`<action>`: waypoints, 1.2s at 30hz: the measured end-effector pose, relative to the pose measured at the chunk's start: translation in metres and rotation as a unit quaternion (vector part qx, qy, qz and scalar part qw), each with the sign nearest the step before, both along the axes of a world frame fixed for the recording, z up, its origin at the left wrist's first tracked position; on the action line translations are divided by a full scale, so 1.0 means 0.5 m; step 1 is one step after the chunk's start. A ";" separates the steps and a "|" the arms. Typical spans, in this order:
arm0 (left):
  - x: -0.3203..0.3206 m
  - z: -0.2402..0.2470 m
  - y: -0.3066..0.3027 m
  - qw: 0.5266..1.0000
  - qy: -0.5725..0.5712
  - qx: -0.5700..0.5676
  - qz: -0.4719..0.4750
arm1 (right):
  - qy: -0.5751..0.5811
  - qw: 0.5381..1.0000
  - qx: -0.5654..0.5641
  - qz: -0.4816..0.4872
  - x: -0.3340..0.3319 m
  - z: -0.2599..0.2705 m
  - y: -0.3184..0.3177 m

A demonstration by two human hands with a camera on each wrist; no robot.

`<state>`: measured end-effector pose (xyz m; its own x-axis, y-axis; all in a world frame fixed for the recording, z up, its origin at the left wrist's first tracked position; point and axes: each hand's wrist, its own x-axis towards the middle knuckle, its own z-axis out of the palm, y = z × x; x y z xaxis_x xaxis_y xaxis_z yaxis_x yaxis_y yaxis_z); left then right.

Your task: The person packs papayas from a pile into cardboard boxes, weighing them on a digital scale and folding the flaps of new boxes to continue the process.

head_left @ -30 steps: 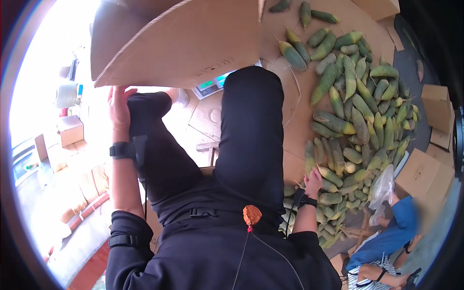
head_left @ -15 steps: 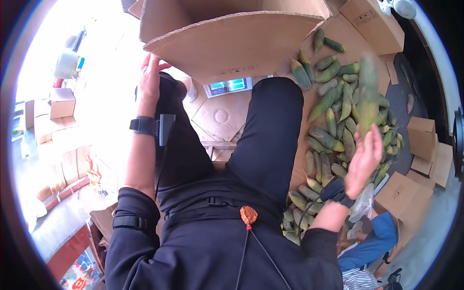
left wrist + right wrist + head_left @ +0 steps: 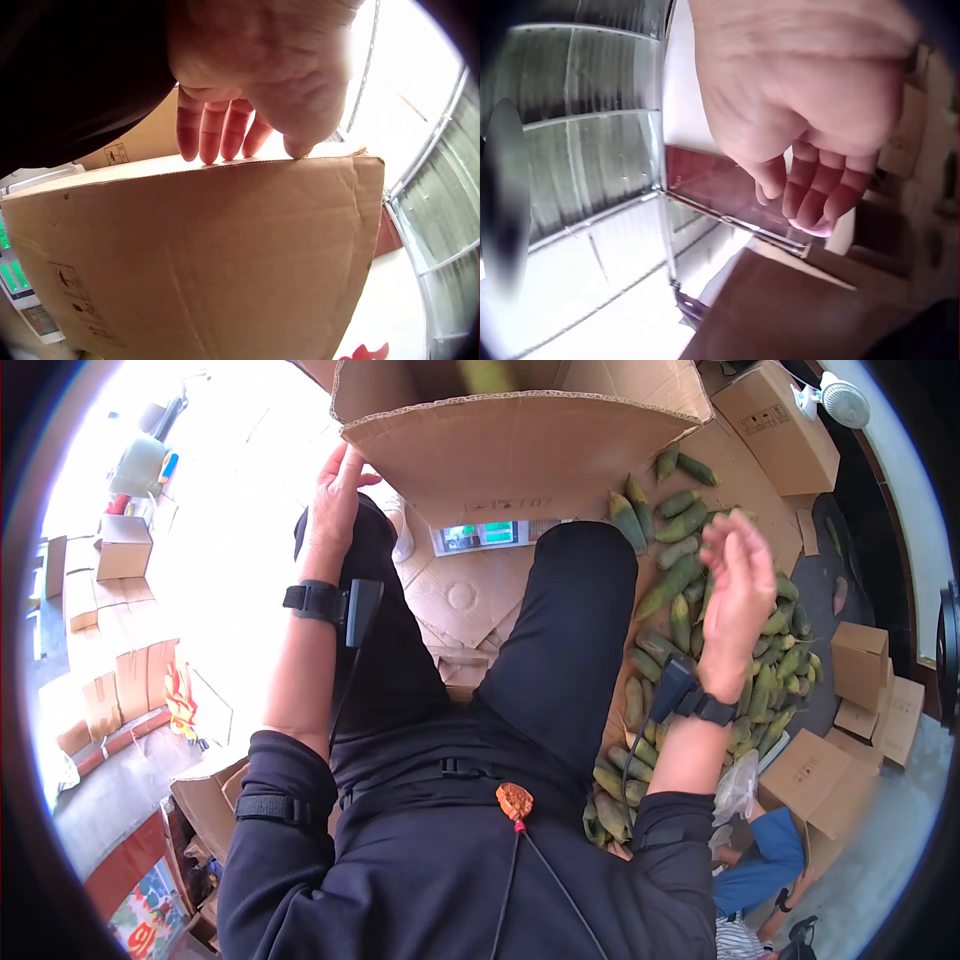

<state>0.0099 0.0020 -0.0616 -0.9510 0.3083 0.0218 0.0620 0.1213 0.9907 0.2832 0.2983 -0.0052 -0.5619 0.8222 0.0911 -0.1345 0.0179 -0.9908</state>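
An open cardboard box (image 3: 520,455) stands in front of me, its near wall facing my knees. At its left corner my left hand (image 3: 338,500) grips the upper edge, fingers behind the cardboard and thumb at the rim in the left wrist view. A blurred green radish (image 3: 487,374) shows over the box's opening, apart from both hands. My right hand (image 3: 738,575) is raised above the radish pile (image 3: 672,590) on the right. Its fingers are loosely bent with nothing in them, as the right wrist view also shows.
A scale with a lit display (image 3: 485,536) sits beneath the box. Smaller cartons (image 3: 860,657) and a white fan (image 3: 845,400) stand at the right. Another person's blue-clad leg (image 3: 765,855) is at the lower right. More cartons (image 3: 122,547) line the left side.
My right hand picked a green radish from the pile, swung it up and forward, and let it go toward the box. My left hand has stayed at the box's edge.
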 end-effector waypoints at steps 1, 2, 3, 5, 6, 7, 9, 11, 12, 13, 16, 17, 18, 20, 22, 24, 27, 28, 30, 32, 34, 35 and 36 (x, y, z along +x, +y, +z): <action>-0.004 -0.001 -0.001 1.000 -0.004 -0.010 -0.003 | -0.039 0.999 -0.011 -0.011 0.031 -0.040 0.003; -0.007 -0.001 -0.001 1.000 -0.006 -0.019 -0.005 | -0.077 0.997 -0.022 -0.021 0.062 -0.078 0.001; -0.006 0.001 0.000 1.000 -0.008 -0.017 -0.005 | -0.128 0.991 -0.032 -0.036 0.091 -0.109 -0.007; -0.002 0.005 0.003 1.000 -0.012 -0.008 0.013 | -0.212 0.974 -0.064 -0.038 0.161 -0.187 -0.020; -0.001 0.004 0.004 1.000 -0.013 -0.008 0.014 | -0.249 0.962 -0.102 -0.046 0.194 -0.224 -0.032; -0.001 0.004 0.005 1.000 -0.010 -0.001 0.010 | -0.272 0.954 -0.116 -0.044 0.226 -0.257 -0.049; -0.002 0.001 0.005 1.000 -0.008 0.005 0.006 | -0.325 0.934 -0.144 -0.029 0.301 -0.349 -0.072; -0.003 -0.004 0.002 1.000 0.002 -0.002 0.004 | -0.373 0.922 -0.100 0.015 0.393 -0.457 -0.098; -0.003 -0.005 0.001 1.000 0.001 -0.003 0.002 | -0.405 0.912 -0.056 0.038 0.449 -0.536 -0.102; -0.004 -0.004 0.000 1.000 0.003 -0.002 0.000 | -0.405 0.912 -0.058 0.037 0.486 -0.582 -0.123; -0.002 -0.002 0.000 1.000 0.009 -0.006 0.000 | -0.453 0.886 -0.090 0.046 0.536 -0.607 -0.171; 0.000 -0.001 0.001 1.000 0.011 -0.010 0.005 | -0.448 0.870 -0.202 0.030 0.546 -0.599 -0.184; -0.001 0.000 0.000 1.000 0.009 -0.002 -0.002 | -0.437 0.844 -0.312 0.013 0.553 -0.591 -0.195; -0.002 -0.002 0.002 1.000 0.012 0.013 -0.007 | -0.457 0.827 -0.328 -0.006 0.557 -0.583 -0.211; 0.000 -0.002 0.004 1.000 0.017 0.026 -0.008 | -0.476 0.809 -0.343 -0.025 0.556 -0.574 -0.218; -0.002 -0.005 0.002 1.000 0.016 0.024 -0.010 | -0.500 0.807 -0.313 -0.036 0.559 -0.570 -0.219; -0.006 -0.013 0.001 0.998 0.020 0.054 -0.025 | -0.488 0.807 -0.324 -0.071 0.568 -0.589 -0.213; -0.010 -0.017 -0.002 0.998 0.028 0.046 -0.016 | -0.471 0.812 -0.335 -0.077 0.577 -0.603 -0.208; -0.017 -0.025 -0.007 0.998 0.042 0.034 -0.018 | -0.411 0.846 -0.333 -0.065 0.606 -0.645 -0.203; -0.013 -0.022 -0.009 0.998 0.042 0.035 -0.021 | -0.438 0.837 -0.318 -0.078 0.605 -0.655 -0.197; -0.012 -0.016 -0.004 0.998 0.042 0.036 -0.019 | -0.482 0.823 -0.281 -0.105 0.605 -0.679 -0.195; -0.015 -0.017 -0.005 0.998 0.049 0.029 -0.017 | -0.483 0.819 -0.286 -0.118 0.611 -0.696 -0.188; -0.018 -0.017 -0.006 0.998 0.047 0.027 -0.019 | -0.520 0.826 -0.202 -0.088 0.634 -0.747 -0.186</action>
